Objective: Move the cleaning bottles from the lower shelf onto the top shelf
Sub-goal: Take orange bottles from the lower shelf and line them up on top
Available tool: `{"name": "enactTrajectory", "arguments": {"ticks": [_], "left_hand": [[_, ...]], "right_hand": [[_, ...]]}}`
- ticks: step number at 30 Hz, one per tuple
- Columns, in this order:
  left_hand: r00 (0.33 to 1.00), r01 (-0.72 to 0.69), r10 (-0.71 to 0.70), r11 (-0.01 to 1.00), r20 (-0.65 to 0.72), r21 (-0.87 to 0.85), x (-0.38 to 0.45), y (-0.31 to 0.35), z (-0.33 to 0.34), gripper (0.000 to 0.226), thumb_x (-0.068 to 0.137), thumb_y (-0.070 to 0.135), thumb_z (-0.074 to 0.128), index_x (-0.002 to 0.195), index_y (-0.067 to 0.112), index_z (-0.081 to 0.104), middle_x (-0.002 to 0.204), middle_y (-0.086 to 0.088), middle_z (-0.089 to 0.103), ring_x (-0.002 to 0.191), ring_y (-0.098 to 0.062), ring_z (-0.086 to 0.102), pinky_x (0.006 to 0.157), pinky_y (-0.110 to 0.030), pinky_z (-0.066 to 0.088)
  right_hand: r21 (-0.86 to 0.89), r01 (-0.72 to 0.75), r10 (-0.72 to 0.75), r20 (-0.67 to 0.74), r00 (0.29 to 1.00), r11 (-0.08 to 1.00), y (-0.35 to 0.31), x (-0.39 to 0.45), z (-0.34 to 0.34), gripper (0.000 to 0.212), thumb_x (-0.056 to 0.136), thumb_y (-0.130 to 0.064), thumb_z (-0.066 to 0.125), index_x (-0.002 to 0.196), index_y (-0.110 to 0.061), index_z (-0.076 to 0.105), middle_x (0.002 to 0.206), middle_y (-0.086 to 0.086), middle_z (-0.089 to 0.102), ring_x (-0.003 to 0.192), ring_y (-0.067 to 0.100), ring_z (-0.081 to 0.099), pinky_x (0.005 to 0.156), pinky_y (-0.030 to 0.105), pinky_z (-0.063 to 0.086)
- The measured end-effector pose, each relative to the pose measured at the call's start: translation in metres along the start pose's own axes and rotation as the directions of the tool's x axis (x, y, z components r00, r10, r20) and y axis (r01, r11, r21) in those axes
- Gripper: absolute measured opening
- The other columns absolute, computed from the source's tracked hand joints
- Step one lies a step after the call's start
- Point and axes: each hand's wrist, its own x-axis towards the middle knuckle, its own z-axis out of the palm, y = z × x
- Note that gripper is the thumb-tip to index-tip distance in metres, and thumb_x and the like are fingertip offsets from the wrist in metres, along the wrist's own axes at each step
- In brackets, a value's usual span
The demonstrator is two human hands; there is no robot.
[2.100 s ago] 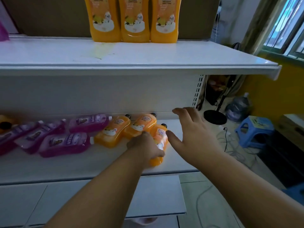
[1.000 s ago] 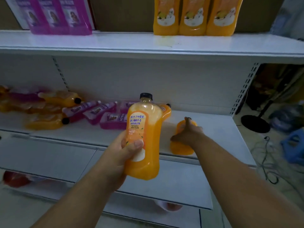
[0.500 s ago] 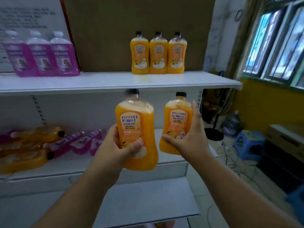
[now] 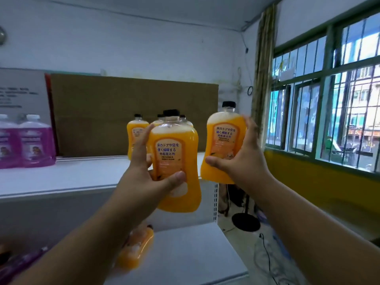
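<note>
My left hand (image 4: 144,177) grips an orange cleaning bottle (image 4: 176,159) upright, raised in front of the top shelf (image 4: 61,177). My right hand (image 4: 244,159) holds a second orange bottle (image 4: 223,140) upright, just past the shelf's right end. Orange bottles (image 4: 134,134) stand at the back of the top shelf, partly hidden behind the held one. Purple bottles (image 4: 30,140) stand at the shelf's left. On the lower shelf (image 4: 195,249) lies one orange bottle (image 4: 137,247), and a purple bottle (image 4: 22,262) shows at the far left.
A brown cardboard sheet (image 4: 123,103) leans behind the top shelf. To the right are a barred window (image 4: 329,99), a yellow wall (image 4: 320,192), a black fan base (image 4: 245,222) and cables on the floor.
Both hands took an orange bottle each off the lower shelf and raised them up to top-shelf height. My view has tilted upward.
</note>
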Motion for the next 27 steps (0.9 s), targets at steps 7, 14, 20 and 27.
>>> {"name": "enactTrajectory", "arguments": {"ticks": [7,14,20,27], "left_hand": [[0.995,-0.008,0.023,0.988,-0.096,0.155,0.095,-0.025,0.037,0.106,0.060,0.043,0.082,0.137,0.068,0.015,0.122,0.021,0.050,0.112,-0.015,0.060,0.090,-0.051,0.055],[0.981,0.059,0.015,0.927,-0.193,0.370,0.158,-0.082,0.054,0.107,0.071,0.035,0.086,0.138,0.068,0.009,0.111,0.024,0.046,0.092,-0.001,0.054,0.068,-0.022,0.048],[0.955,0.170,-0.044,0.893,-0.294,0.417,0.173,-0.107,0.054,0.107,0.067,0.037,0.086,0.132,0.073,0.009,0.113,0.019,0.046,0.101,-0.010,0.054,0.082,-0.040,0.055],[0.946,0.233,-0.026,0.749,-0.324,0.620,0.193,-0.106,0.059,0.112,0.065,0.050,0.084,0.147,0.052,0.007,0.120,0.016,0.037,0.104,-0.012,0.045,0.086,-0.043,0.052]], "right_hand": [[0.036,-0.028,0.023,0.122,0.992,0.999,0.075,0.071,0.006,0.120,0.056,-0.033,0.093,0.138,-0.055,0.008,0.133,0.000,0.044,0.107,0.016,0.056,0.071,0.024,0.049],[0.034,-0.064,0.054,0.236,0.970,0.997,0.133,0.113,0.031,0.118,0.054,-0.031,0.095,0.137,-0.052,0.014,0.125,-0.001,0.052,0.100,0.013,0.062,0.077,0.034,0.058],[-0.149,0.015,0.029,0.290,0.956,0.989,0.156,0.138,0.041,0.123,0.052,-0.043,0.093,0.141,-0.048,0.007,0.120,-0.002,0.054,0.099,0.016,0.059,0.078,0.033,0.052],[-0.378,-0.014,0.139,0.305,0.942,0.926,0.176,0.180,0.088,0.124,0.060,-0.045,0.089,0.139,-0.044,-0.006,0.132,0.011,0.044,0.114,0.029,0.054,0.079,0.038,0.050]]}}
